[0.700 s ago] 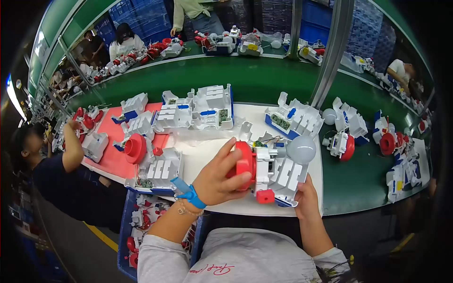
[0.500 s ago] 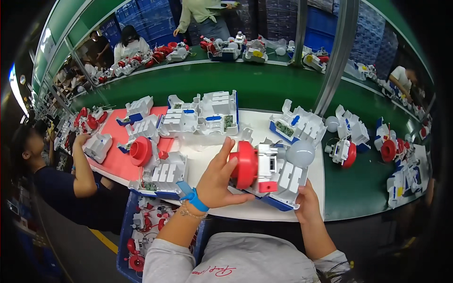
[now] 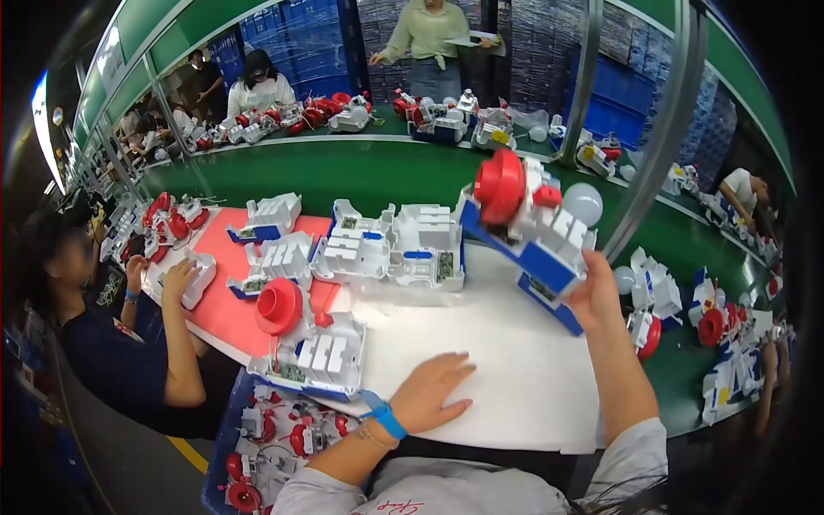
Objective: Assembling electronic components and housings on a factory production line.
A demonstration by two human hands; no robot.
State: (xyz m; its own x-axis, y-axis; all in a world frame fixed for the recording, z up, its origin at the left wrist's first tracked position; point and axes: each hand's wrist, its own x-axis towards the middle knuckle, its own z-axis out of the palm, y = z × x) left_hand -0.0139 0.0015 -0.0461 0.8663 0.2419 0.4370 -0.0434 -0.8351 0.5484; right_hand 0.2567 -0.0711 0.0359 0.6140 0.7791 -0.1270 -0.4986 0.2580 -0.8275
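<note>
The right hand point(image 3: 594, 296) is raised over the far right side of the white board point(image 3: 515, 369), its fingers closed on the lower edge of a toy point(image 3: 532, 227), a blocky white and blue plastic body with a red disc point(image 3: 500, 184) on top, a small red knob beside it and a pale ball at its right; the toy is held clear of the board, tilted, between the board and the green belt point(image 3: 378, 176) behind; the left hand point(image 3: 433, 390) lies flat and open on the board near its front edge, holding nothing, a blue wristband point(image 3: 384, 416) on its wrist; the toy looks like hollow moulded plastic, so I judge it light and stiff, smooth enough to slip in a loose grip, and likely weak where the disc, knob and ball stand out; the safest hold seems to be the blue base and the flat white sides, not the parts that stick up; just left of the left hand sits a second toy point(image 3: 313, 356) with a red disc, half on the red mat point(image 3: 227, 305); further back lie open white shells point(image 3: 390, 245) side by side; a blue crate point(image 3: 225, 446) of red and white parts stands below the board's left edge; at the left a person point(image 3: 120, 343) in a dark top rests a hand on a white part; others work across the belt.
</note>
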